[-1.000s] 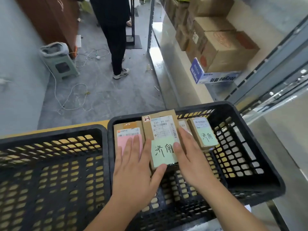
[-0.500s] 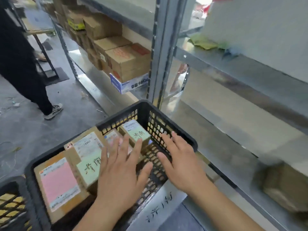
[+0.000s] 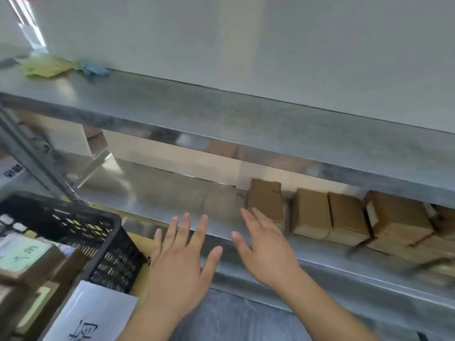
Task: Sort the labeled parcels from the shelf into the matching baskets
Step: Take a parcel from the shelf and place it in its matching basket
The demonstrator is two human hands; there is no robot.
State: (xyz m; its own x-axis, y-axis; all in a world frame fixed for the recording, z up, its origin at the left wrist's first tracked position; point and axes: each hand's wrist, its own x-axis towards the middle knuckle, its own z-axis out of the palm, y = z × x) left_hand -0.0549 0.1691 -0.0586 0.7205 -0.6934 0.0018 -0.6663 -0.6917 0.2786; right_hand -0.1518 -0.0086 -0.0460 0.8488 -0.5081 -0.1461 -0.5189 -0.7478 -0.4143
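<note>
Head view: both hands are spread flat and empty, left hand [image 3: 181,264] near the black basket [image 3: 115,257], right hand [image 3: 264,247] just short of the nearest brown parcel [image 3: 266,200] on the shelf [image 3: 172,193], other parcels [image 3: 344,217] farther right.

A parcel-sorting storeroom or small warehouse: bare galvanised steel shelving [image 3: 246,114] holds a row of brown cardboard parcels [image 3: 330,212], and a black plastic basket [image 3: 108,244] with a handwritten paper sign [image 3: 91,313] contains labelled boxes.
</note>
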